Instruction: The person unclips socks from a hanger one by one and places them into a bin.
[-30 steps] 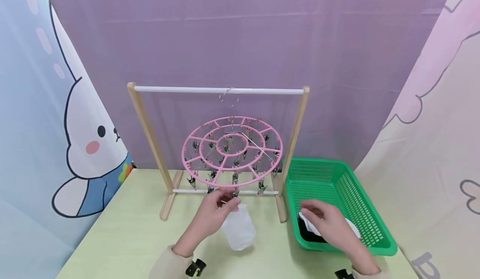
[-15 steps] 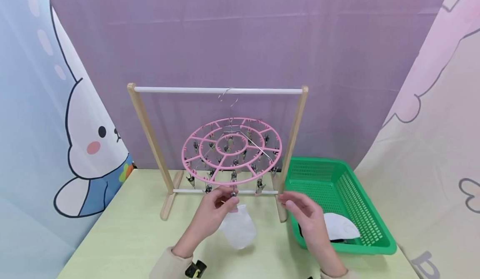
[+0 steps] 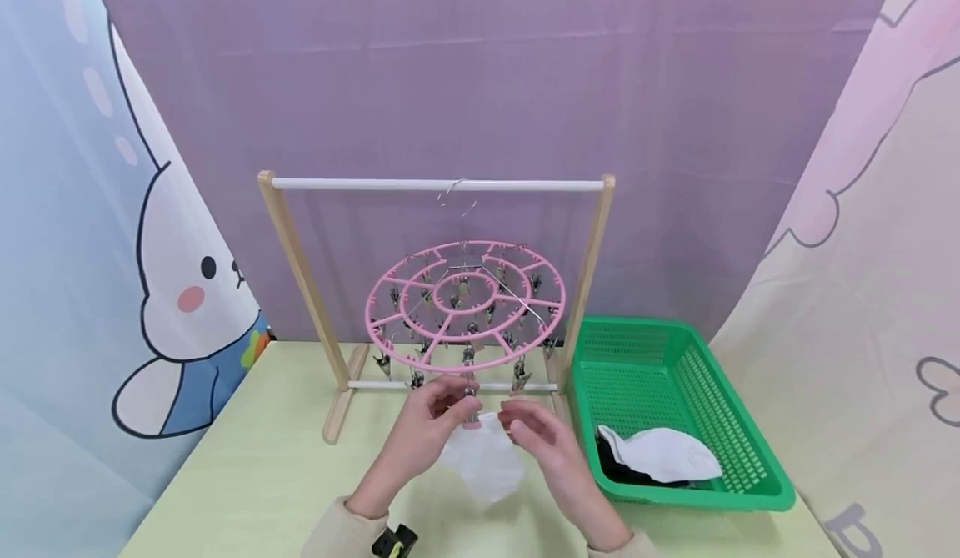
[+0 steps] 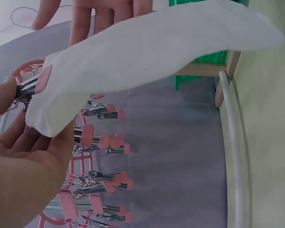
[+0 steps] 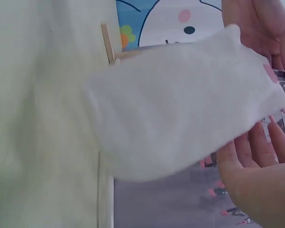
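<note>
A white sock (image 3: 487, 466) hangs below the front of a pink round clip hanger (image 3: 431, 366). One metal clip (image 4: 31, 88) with pink tips bites the sock's cuff, and my left hand (image 3: 423, 424) pinches that clip between thumb and fingers. My right hand (image 3: 558, 449) is close to the sock's upper right edge, its fingers loosely spread and the thumb apart from them. In the right wrist view the sock (image 5: 180, 109) partly covers the fingers of my right hand (image 5: 256, 183); whether they touch the cloth I cannot tell.
The hanger hooks over the white bar (image 3: 360, 183) of a wooden-legged rack. Several other clips (image 3: 521, 372) dangle from its rings. A green basket (image 3: 738, 391) at the right holds another white sock (image 3: 667, 454) and something black (image 3: 618, 465). Patterned curtains enclose the table (image 3: 247, 475).
My right hand has moved left from over the basket to beside the hanging sock. The left hand stays at the clip. The sock has swung slightly and shows wider.
</note>
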A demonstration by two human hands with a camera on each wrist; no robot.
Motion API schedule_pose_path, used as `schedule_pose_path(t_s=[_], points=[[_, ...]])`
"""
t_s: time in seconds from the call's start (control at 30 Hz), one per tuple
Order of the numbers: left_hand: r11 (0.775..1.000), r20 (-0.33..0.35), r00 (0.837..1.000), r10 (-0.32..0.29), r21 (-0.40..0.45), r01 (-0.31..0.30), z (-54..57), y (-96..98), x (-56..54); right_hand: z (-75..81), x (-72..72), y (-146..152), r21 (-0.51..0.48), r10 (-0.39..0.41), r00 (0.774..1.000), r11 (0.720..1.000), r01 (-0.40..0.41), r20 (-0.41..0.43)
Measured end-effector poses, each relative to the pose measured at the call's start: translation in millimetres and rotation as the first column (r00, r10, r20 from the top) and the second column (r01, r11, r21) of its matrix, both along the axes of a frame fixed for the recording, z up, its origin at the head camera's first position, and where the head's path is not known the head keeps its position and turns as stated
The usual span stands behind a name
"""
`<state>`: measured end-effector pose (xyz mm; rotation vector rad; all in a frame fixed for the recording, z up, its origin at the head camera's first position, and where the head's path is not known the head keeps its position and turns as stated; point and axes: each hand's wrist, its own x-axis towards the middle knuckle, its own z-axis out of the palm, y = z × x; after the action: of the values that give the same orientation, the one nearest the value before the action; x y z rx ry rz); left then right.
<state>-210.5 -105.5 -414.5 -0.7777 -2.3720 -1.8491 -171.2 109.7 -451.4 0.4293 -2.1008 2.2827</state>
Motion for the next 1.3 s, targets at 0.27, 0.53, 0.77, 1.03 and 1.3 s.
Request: schedule_pose_path(t_s=[0.27, 0.53, 0.77, 1.03, 1.3], points=[[1.0, 0.026, 1.0, -0.01, 0.022, 0.009, 0.6, 1.7, 1.2, -1.1, -0.3, -7, 0.082, 0.184, 0.971, 0.977, -0.198, 0.153], [1.0, 0.044, 0.999, 0.023, -0.018, -0.022, 0.4, 3.8, 2.4, -6.5, -0.1, -13, 0.09, 0.217, 0.966, 0.969, -0.231, 0.142], [0.998, 0.038, 0.998, 0.046, -0.037, -0.045, 0.2, 3.6, 1.3, -4.2, 0.2, -13, 0.129, 0.192, 0.97, 0.969, -0.211, 0.147], [0.999, 0.029, 0.999, 0.015, -0.03, -0.015, 2.9, 0.5, 1.8, -1.5, 2.2, -13, 0.188, 0.159, 0.977, 0.965, -0.185, 0.142], [1.0, 0.025, 1.0, 0.012, -0.014, -0.011, 6.8, -4.6, 1.9, -1.5, 7.3, -6, 0.308, 0.18, 0.98, 0.931, -0.198, 0.087]])
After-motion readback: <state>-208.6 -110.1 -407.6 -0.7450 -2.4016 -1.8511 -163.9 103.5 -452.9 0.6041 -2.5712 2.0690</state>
